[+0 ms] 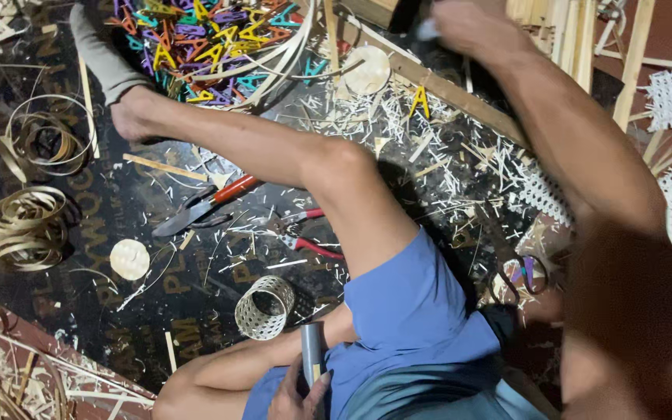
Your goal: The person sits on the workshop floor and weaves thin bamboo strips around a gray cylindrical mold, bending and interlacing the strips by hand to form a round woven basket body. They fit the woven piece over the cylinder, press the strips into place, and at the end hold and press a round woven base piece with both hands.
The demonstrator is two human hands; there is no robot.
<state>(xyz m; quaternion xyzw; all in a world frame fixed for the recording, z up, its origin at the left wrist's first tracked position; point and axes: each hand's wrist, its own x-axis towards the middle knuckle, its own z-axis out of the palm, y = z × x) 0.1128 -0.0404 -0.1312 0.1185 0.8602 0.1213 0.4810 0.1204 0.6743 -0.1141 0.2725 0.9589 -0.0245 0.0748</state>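
Tube (312, 348), grey and upright, sits clamped in my left hand (299, 397) at the bottom edge, fingers wrapped round its lower end. Just up and left of that grip stands a small woven ring (264, 307) on the dark printed floor mat (79, 225). My right hand (460, 19) is blurred at the top edge; I cannot tell its grip.

The dark printed floor mat (79, 257) lies mostly open between the coiled cane strips (21, 225) and the small woven cane cylinder (264, 307). Further in, the red-handled shears (204, 204), red-handled pliers (305, 233) and white cane shavings (429, 171) crowd the way, and the outstretched bare leg (274, 148) bars it.
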